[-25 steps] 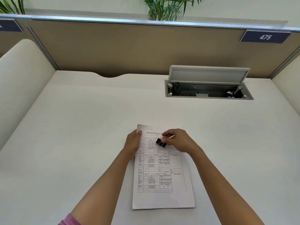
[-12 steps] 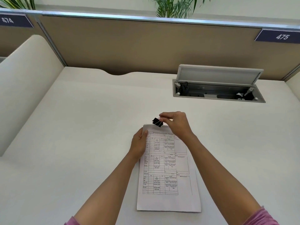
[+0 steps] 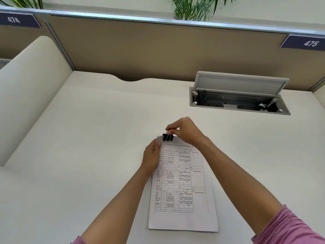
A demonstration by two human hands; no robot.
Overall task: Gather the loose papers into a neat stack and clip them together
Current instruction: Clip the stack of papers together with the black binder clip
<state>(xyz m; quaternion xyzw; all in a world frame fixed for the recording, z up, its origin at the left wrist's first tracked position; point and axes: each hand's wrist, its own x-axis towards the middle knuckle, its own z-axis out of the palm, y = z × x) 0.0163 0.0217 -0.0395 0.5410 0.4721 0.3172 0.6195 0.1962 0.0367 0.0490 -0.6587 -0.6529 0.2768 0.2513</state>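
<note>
On white desk, papers stacked; my left hand grips edge, right hand pinches black clip at top; tan partition behind.

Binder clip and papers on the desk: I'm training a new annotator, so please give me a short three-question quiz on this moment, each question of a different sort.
1. True or false: the black binder clip sits at the far edge of the paper stack, by its left corner.
2. Which hand pinches the clip's wire handles? A) left hand B) right hand C) neither
3. Fill in: the lid of the cable box in the desk is ____.

Key
1. True.
2. B: the right hand pinches them, while the left hand holds the stack's left edge, thumb on top.
3. Open; it is propped up.
</note>
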